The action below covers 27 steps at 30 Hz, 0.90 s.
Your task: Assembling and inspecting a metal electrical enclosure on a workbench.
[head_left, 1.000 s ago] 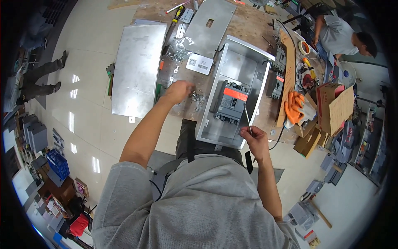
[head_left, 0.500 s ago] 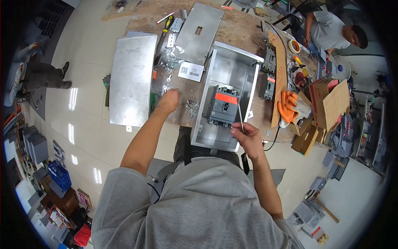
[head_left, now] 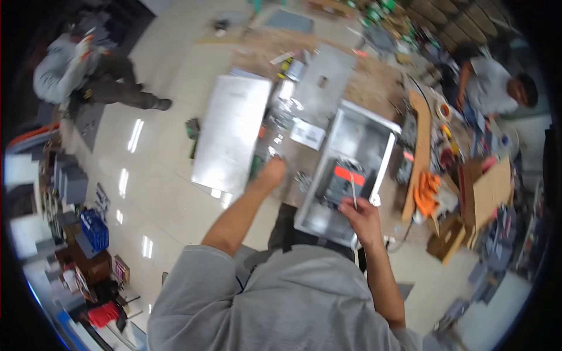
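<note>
A grey circuit breaker with a red-orange strip lies inside an open metal enclosure box in front of me. My right hand is closed on a thin metal rod above the box's near end. The rod points away from me over the breaker; my fingers hide its near end. To the left, my left hand is over the table beside small shiny metal parts. Its fingers are blurred and partly hidden behind the back of the hand, so whether it holds anything does not show.
A flat metal panel lies left of my left hand, and a grey plate lies farther back. Small hardware and a white label card lie beside the box. Orange gloves and cardboard boxes are right. A person sits far right.
The whole view has swung, shifting the table and box right and down in the picture, with blur. Both hands keep nearly the same places relative to the box and small parts.
</note>
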### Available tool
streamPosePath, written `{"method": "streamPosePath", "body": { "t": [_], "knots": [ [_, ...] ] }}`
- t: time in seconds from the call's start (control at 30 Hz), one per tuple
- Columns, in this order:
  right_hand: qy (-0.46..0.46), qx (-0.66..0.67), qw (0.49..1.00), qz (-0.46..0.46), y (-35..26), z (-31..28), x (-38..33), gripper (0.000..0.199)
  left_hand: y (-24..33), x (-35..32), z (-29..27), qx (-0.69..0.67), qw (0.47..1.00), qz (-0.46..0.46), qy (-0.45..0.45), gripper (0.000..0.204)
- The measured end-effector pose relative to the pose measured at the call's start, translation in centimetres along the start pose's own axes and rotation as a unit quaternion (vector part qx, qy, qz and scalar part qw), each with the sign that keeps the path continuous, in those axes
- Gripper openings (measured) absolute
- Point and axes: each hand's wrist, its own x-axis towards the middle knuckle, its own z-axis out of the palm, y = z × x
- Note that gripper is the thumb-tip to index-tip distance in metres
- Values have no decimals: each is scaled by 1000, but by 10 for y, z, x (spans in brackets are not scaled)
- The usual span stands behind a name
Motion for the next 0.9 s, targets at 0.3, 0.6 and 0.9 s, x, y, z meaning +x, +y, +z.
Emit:
{"method": "streamPosePath", "body": {
  "t": [0.3, 0.6, 0.9],
  "knots": [
    [13, 116, 993, 11, 11, -6, 9, 14, 57, -23, -96, -388, 894, -191, 114, 20],
    [-22, 100, 995, 15, -11, -2, 11, 11, 93, -37, -116, -687, 698, -157, 124, 21],
    [-26, 160, 987, 15, -13, -21, 14, 13, 130, -40, -136, -703, 698, -128, 43, 21]
  ]
}}
